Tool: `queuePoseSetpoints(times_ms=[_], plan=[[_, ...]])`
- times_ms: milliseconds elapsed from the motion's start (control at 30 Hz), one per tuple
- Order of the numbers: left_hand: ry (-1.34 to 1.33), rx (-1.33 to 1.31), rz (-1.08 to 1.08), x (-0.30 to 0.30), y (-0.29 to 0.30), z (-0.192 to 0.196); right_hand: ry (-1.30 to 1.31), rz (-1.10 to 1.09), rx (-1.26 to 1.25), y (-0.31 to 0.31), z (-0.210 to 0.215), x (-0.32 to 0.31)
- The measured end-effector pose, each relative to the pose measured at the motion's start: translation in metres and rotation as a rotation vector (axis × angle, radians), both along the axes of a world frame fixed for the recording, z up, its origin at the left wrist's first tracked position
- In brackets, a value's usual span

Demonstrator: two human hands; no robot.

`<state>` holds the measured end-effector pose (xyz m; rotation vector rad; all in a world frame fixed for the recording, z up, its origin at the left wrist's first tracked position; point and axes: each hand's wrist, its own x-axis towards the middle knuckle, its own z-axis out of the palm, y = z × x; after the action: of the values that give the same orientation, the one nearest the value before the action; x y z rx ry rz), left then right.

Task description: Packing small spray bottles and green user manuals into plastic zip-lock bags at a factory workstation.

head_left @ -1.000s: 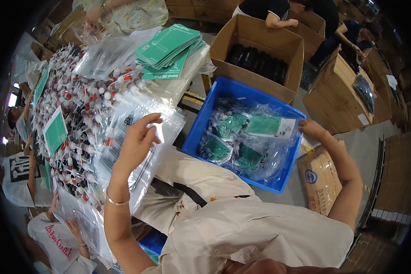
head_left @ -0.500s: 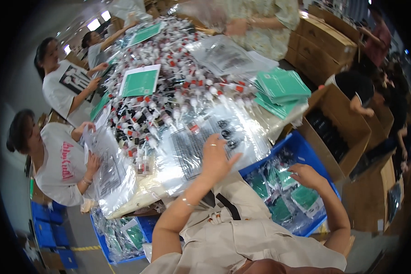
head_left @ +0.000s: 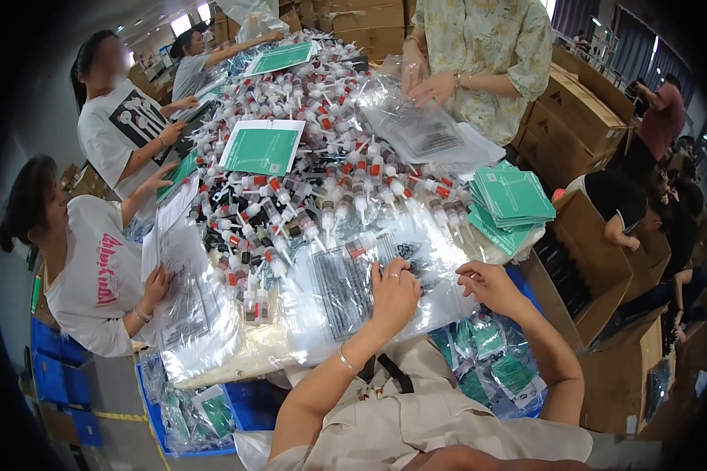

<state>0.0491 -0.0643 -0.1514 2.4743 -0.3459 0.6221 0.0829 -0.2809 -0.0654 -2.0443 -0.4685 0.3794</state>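
Observation:
My left hand (head_left: 395, 298) rests on a stack of clear plastic bags (head_left: 298, 302) at the table's near edge, its fingers apart and a little bent. Dark print shows on the top bag, and a small bottle with a red part (head_left: 361, 247) lies on or in it. Just right of the bags hovers my right hand (head_left: 491, 287), fingers half curled with a gap to the thumb; I see nothing held in it. Beyond the bags lies a large heap of small white-nozzled bottles (head_left: 330, 169) with red and dark parts. On the heap sits a green-and-white booklet (head_left: 263, 149).
A pile of green booklets (head_left: 514, 196) lies at the table's right. Below it, a blue bin (head_left: 530, 286) holds filled bags (head_left: 487, 365); another blue bin (head_left: 151, 412) stands lower left. Co-workers stand left and across. Open cardboard boxes (head_left: 597, 259) crowd the right.
My right hand has moved from above the blue bin up and left to the bags. My left hand has shifted slightly right, its fingers more bent. The head view has also shifted.

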Motion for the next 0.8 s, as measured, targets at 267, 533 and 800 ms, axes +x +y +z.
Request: queuePoseSetpoints(times_ms=[267,533,800], plan=[[0.040,0.159,0.070,-0.001,0.001,0.010,0.128,0.010,-0.051,0.015,-0.001,0.023],[0.118,-0.156,-0.121,-0.006,0.024,0.018,0.516,0.108,0.128,0.037,-0.015,0.054],[0.275,-0.297,-0.091,-0.003,0.027,0.082,0.688,0.232,0.224,0.063,-0.009,0.055]])
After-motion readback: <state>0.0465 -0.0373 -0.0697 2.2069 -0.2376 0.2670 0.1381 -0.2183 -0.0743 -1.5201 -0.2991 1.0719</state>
